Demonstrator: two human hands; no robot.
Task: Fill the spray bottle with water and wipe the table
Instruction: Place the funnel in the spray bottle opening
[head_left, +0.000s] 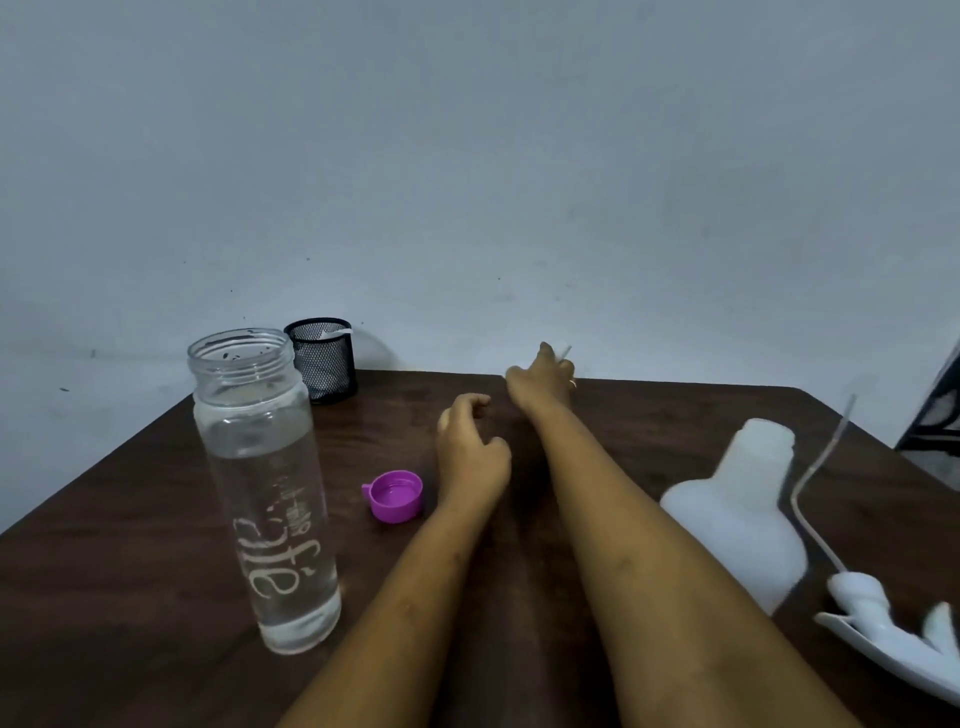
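The white spray bottle (743, 512) stands uncapped on the right of the dark wooden table (130, 545). Its white spray head (883, 618), with a long bent tube, lies on the table just right of it. A clear water bottle (265, 488) stands open at the left, mostly full. Its purple cap (396, 494) lies upside down between that bottle and my left hand (470, 447). That hand rests on the table with loosely curled fingers and holds nothing. My right hand (543, 379) reaches to the table's far edge, pinching a thin pale sliver (565, 352) that I cannot identify.
A black mesh pen cup (323, 366) stands at the back left corner against the pale wall. A dark object (935, 415) shows past the table's right edge. The table's right back corner is rounded.
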